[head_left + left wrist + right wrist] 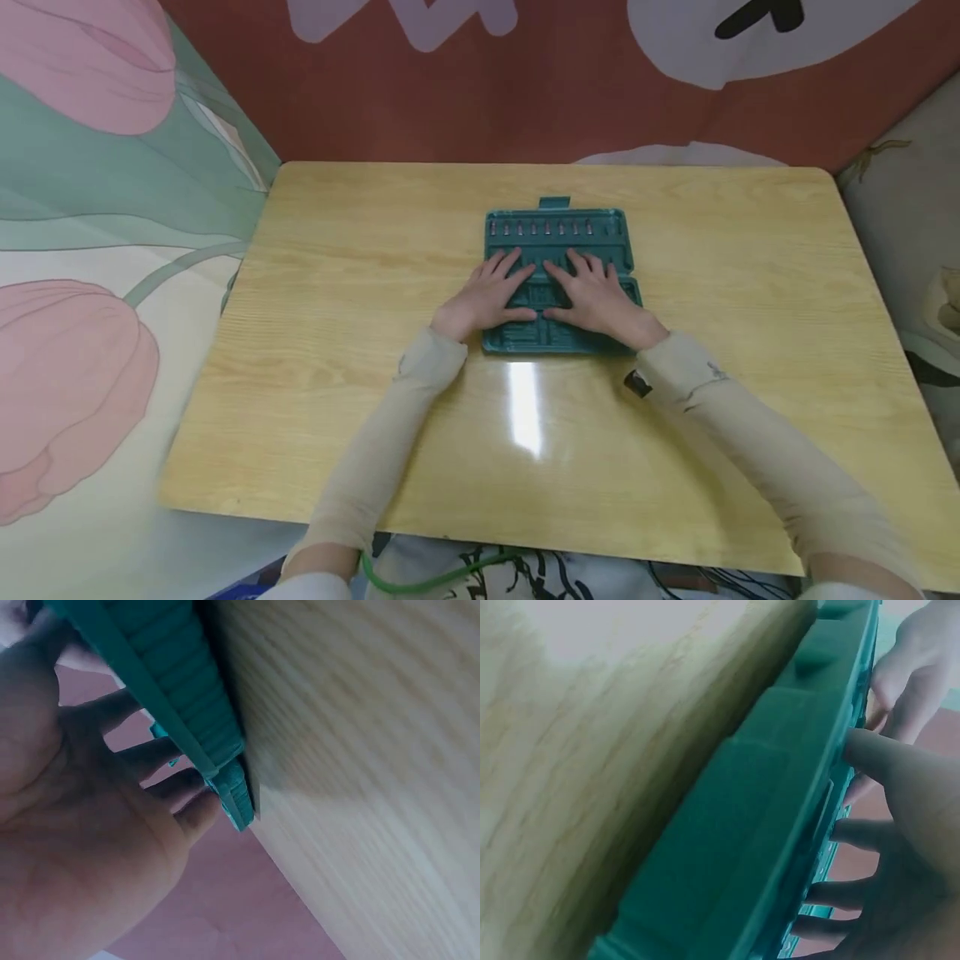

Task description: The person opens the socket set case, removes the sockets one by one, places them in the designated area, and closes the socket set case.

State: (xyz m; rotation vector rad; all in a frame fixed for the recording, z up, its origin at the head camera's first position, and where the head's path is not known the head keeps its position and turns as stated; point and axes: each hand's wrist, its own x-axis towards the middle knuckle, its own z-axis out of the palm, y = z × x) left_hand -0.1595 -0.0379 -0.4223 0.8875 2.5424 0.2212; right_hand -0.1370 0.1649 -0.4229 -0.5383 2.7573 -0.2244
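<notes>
Ribbed plastic case (542, 293), smooth glossy wood-grain tabletop (345, 283), matt wrinkled cloth sleeves (386, 421)

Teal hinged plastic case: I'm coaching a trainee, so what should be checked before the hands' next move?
1. Teal hinged plastic case opened out: ok.
2. Case fully on the pale wooden table: ok.
3. Slim reddish pieces rowed in the far half: ok.
4. Left hand and right hand clear of case: not ok, both spread over it.
5. Near-half compartments filled: cannot tell, partly covered.
</notes>
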